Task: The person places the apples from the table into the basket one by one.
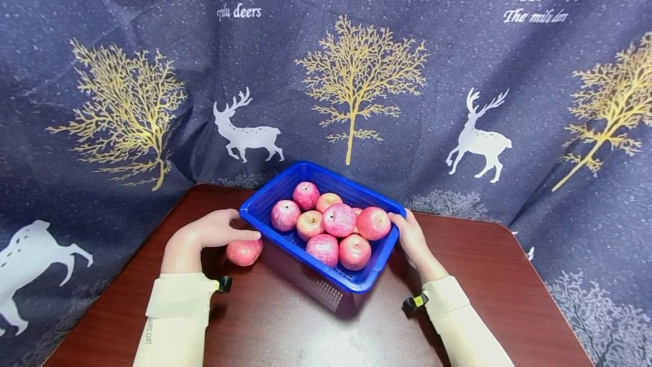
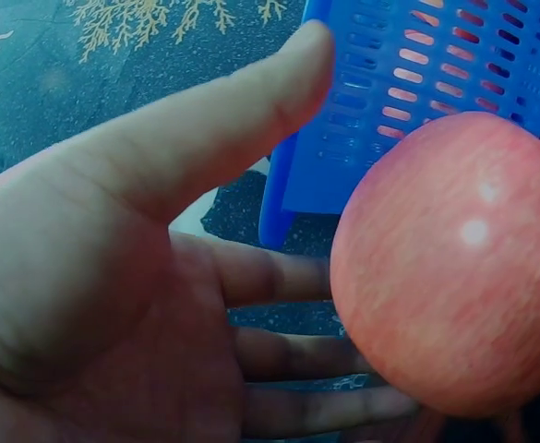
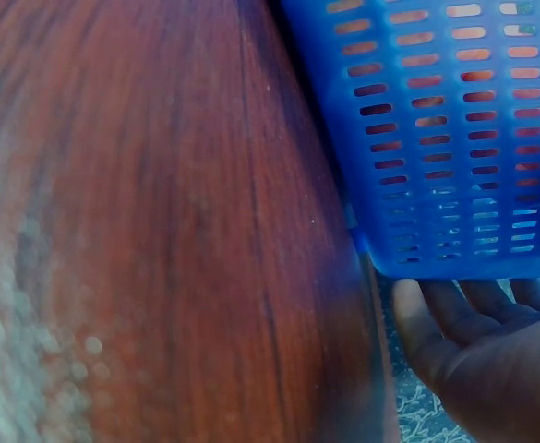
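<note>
A blue perforated plastic basket holds several red and yellowish apples. One reddish apple lies outside it on the table, by the basket's left side. My left hand is over that apple at the basket's left corner. In the left wrist view its thumb extends toward the blue rim, and its fairly straight fingers pass partly behind the apple; contact is unclear. At the basket's right side, my right hand grips the rim; the right wrist view partly hides its fingertips behind the basket wall.
The basket and loose apple are over a dark red-brown wooden table. Behind its far edge hangs a dark blue cloth printed with golden trees and white deer. A dark wrist strap is on each sleeve cuff.
</note>
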Tool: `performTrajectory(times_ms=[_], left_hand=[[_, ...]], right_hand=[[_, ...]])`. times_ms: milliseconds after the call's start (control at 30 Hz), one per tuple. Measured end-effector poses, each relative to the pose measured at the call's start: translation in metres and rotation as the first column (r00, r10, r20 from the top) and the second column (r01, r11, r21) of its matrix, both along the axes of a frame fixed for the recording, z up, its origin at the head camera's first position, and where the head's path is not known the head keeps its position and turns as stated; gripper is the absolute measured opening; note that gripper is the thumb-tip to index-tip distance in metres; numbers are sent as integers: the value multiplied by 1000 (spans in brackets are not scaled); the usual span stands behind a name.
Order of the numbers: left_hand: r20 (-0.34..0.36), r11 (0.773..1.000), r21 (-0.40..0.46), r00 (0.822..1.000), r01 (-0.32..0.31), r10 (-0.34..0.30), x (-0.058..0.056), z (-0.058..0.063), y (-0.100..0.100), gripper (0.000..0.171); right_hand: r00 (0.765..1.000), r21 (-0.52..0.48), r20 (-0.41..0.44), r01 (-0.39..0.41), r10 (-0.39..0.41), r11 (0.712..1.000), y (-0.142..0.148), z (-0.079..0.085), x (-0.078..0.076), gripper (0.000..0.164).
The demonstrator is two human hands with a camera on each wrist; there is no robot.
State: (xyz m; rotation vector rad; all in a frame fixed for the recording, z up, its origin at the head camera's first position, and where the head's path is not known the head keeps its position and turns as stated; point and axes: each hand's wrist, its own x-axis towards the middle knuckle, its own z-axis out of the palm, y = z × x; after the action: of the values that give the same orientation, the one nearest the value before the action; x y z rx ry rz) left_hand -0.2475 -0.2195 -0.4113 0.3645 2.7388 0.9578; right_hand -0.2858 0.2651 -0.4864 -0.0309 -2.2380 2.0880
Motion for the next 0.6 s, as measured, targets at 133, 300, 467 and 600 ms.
performTrajectory(times_ms=[133,300,467,600], left_hand=[[29,993,96,997,71,-74,-1,-1,3,80],[57,982,159,992,98,-108,0,-3,5,80],[93,984,153,990,95,-110,1,-4,9,82],[132,990,128,988,64,-81,2,-4,14,82]], right_hand=[[1000,0,1,-1,1,1000,0,0,0,46],[1000,8,-1,-3,3,1000,1,1,0,47],[1000,2,-5,-8,8,1000,1,1,0,45],[1000,-8,-12,-17,17,1000,1,0,0,44]])
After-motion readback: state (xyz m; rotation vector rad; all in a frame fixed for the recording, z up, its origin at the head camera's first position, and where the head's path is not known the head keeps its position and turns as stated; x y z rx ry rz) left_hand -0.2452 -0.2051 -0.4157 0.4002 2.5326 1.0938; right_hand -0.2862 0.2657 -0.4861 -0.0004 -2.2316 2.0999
